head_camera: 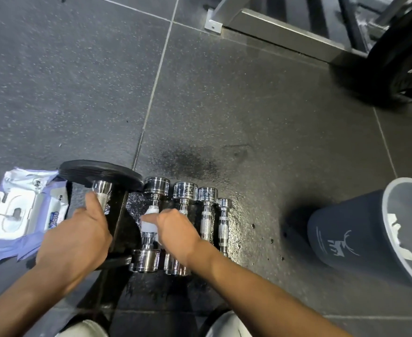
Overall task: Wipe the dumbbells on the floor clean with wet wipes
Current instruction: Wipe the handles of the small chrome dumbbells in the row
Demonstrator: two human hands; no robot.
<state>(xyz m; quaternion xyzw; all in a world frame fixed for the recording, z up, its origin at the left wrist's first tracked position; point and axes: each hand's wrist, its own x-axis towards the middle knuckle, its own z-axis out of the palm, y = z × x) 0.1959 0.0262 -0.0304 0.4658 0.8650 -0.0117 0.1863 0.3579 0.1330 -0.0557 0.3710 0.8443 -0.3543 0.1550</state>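
Gripping handle of black-plated dumbbell (100,172) with curled fingers of left hand (76,237). Pinching wet wipe (149,223) round handle of neighbouring chrome dumbbell (156,185) with fingers of right hand (178,229); wipes pack (30,215) leftward, bin (341,234) rightward.

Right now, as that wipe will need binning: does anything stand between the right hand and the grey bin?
Only low things: the smaller chrome dumbbells lie on the floor between the right hand, which holds the wipe, and the bin. Above them nothing visible blocks the way.
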